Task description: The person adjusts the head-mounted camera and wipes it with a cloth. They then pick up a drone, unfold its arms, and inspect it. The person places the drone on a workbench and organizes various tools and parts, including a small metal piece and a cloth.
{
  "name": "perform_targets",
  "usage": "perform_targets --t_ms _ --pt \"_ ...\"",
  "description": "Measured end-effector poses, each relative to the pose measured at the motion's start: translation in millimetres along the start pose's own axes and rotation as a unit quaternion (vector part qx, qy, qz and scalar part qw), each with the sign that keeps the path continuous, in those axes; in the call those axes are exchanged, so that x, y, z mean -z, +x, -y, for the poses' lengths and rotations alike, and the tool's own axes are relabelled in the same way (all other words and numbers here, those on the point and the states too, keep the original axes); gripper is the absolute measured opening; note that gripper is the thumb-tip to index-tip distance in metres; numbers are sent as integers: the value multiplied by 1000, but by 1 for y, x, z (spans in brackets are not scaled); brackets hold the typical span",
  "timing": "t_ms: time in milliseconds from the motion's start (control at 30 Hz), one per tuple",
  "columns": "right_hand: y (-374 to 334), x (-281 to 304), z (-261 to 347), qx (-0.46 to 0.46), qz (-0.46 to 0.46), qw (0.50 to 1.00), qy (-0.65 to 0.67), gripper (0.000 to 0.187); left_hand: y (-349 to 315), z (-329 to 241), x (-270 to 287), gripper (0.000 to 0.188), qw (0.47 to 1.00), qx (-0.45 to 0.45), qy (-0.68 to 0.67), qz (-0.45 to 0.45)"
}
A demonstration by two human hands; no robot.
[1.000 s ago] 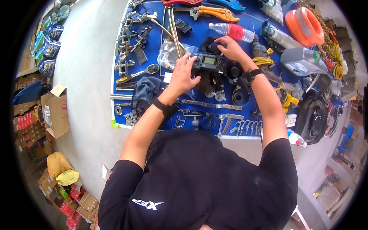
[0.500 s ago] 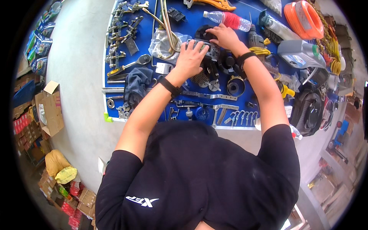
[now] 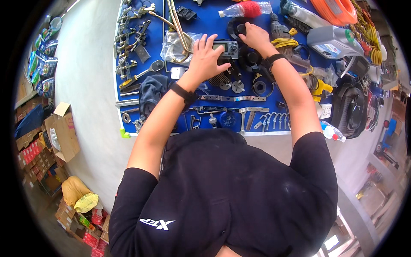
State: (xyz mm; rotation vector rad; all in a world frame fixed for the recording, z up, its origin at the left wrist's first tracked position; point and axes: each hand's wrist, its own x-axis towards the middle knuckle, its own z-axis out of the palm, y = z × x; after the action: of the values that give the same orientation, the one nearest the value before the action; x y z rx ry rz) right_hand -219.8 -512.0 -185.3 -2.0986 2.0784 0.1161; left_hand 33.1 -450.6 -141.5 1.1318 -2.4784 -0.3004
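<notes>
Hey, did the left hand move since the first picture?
Yes. Judged against the yellow-handled wrench on the table, the left hand has shifted a bit to the right and farther from the body.

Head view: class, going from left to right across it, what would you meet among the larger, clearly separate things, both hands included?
Open cardboard box → yellow-handled ratchet wrench → left hand → right hand → grey jug → yellow coil.
</notes>
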Motion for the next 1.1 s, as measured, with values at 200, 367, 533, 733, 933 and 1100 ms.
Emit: perform_targets --t_ms 200,367,533,733,933,1100 --pt "8 -1 6 -18 5 999 44 49 39 15 2 51 984 30 -33 172" --pt "17 -5 6 -10 17 998 64 51 56 16 13 62 975 36 -32 215" --pt "16 -10 2 -5 11 997 82 51 41 6 44 63 994 -34 -73 69" --pt "17 -17 1 -6 2 996 93 51 -27 -18 57 58 994 -49 -63 79" --pt "16 -19 2 -18 -4 995 98 51 -21 -16 37 53 991 -36 -78 105" --pt "14 -18 3 -26 0 994 104 51 -12 -16 40 61 993 -49 -33 106"
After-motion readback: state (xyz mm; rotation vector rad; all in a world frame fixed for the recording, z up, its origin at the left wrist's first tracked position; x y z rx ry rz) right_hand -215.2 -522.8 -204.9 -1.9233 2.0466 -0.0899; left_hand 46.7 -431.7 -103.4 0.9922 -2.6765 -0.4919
